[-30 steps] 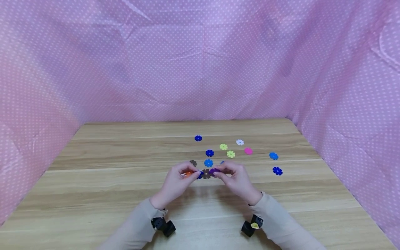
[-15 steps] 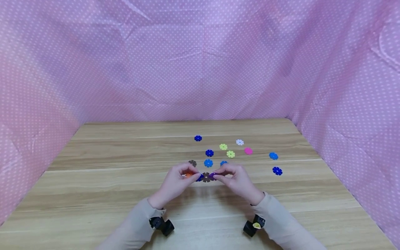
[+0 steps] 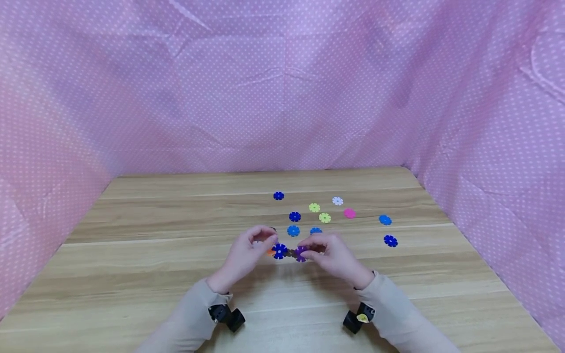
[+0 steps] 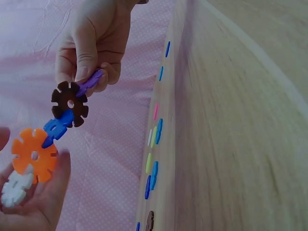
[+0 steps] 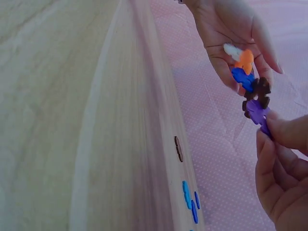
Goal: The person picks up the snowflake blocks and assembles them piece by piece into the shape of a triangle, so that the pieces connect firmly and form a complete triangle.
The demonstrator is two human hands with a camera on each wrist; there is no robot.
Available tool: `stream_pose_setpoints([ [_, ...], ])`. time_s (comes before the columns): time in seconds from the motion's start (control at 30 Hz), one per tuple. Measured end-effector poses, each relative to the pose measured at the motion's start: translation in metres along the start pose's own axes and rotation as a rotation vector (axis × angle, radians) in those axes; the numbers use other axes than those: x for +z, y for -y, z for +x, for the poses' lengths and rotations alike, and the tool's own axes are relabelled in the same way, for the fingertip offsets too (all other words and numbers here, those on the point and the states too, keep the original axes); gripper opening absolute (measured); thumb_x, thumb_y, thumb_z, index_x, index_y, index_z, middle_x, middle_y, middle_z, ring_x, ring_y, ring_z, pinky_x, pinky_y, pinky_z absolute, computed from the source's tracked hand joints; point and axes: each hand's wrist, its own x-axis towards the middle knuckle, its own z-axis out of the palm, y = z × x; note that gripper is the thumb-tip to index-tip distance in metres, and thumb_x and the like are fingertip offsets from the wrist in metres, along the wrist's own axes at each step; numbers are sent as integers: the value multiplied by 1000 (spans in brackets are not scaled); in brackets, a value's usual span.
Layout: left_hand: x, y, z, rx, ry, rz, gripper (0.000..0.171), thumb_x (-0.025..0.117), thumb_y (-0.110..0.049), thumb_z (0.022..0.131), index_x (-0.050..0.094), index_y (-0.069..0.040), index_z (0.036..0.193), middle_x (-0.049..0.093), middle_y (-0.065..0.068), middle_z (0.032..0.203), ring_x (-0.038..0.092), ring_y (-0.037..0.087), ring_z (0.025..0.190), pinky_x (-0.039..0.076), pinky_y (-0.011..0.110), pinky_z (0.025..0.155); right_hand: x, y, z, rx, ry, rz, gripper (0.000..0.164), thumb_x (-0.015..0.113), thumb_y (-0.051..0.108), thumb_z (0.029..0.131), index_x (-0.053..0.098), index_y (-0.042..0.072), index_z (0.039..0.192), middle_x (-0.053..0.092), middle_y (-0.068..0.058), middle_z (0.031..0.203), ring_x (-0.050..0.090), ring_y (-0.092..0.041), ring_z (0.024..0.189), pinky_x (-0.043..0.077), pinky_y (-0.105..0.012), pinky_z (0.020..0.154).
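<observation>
A chain of notched snowflake discs hangs between my hands above the table. My right hand pinches the purple disc at one end between thumb and fingers. Joined to it comes a brown disc, then a dark blue disc, an orange disc and a white disc. My left hand is loose around the white and orange end. In both wrist views its thumb stands away from the discs, which lie against its fingers. Those fingers partly hide the white and orange discs in the head view.
Loose discs lie flat on the wooden table beyond my hands: dark blue, light blue, yellow-green, white and pink. A light blue disc and a dark blue one lie farther right. Pink dotted cloth surrounds the table.
My left thumb and fingers have let go of the dark blue disc and shifted slightly left. The chain has turned, so the dark blue and purple discs now face the head camera.
</observation>
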Motion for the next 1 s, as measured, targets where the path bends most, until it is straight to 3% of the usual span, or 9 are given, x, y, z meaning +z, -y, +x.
stream_pose_setpoints([
  [0.1, -3, 0, 0, -27, -59, -58, 30, 58, -23, 94, 58, -7, 120, 63, 10, 113, 60, 19, 104, 50, 28, 87, 1, -2, 2, 86, -53, 56, 20, 67, 2, 84, 70, 2, 104, 71, -9, 94, 63, -12, 78, 54, -24, 66],
  [0.23, -4, 0, 1, -49, -84, -142, 44, 60, -16, 93, 45, -7, 134, 56, 15, 121, 56, 25, 112, 50, 30, 92, 4, -4, 7, 187, -146, 192, 22, 65, 0, 85, 68, -2, 107, 70, -16, 95, 66, -19, 79, 57, -32, 71],
  [0.4, 1, -1, 2, -55, -64, -137, 76, 64, -8, 89, 19, -9, 150, 55, 18, 120, 57, 28, 110, 52, 28, 89, 12, -1, 14, 254, -167, 402, 26, 57, -7, 88, 58, -11, 113, 68, -23, 98, 69, -19, 83, 56, -34, 79],
  [0.53, 8, 1, 2, -39, -20, -132, 87, 63, -4, 88, 5, -10, 152, 57, 21, 118, 59, 29, 107, 50, 32, 93, 20, 4, 19, 309, -183, 589, 21, 51, -10, 89, 50, -14, 110, 66, -21, 97, 69, -21, 87, 55, -30, 82],
  [0.63, 12, 1, 2, -16, 14, -129, 87, 63, -1, 87, 5, -9, 152, 58, 22, 115, 59, 29, 105, 50, 34, 94, 25, 9, 21, 318, -179, 680, 16, 47, -11, 91, 46, -13, 107, 62, -27, 104, 67, -29, 95, 54, -32, 85],
  [0.77, 16, 2, 2, 24, 15, -122, 83, 63, 2, 86, 12, -6, 151, 62, 19, 108, 61, 29, 102, 52, 31, 91, 30, 13, 24, 316, -169, 732, 9, 45, -10, 92, 46, -10, 100, 61, -29, 106, 67, -25, 92, 54, -33, 86],
  [0.87, 18, 2, 2, 56, -3, -105, 79, 63, 2, 86, 17, -2, 150, 64, 16, 104, 62, 29, 100, 52, 30, 89, 32, 14, 25, 325, -175, 739, 4, 46, -7, 92, 49, -7, 95, 64, -18, 98, 66, -14, 85, 55, -31, 84],
  [1.0, 19, 2, 2, 89, -36, -78, 74, 62, 5, 85, 23, 0, 148, 65, 15, 99, 63, 29, 98, 53, 30, 88, 32, 15, 24, 341, -178, 646, 5, 53, -3, 90, 56, -6, 92, 64, -4, 90, 63, -11, 83, 54, -34, 86],
])
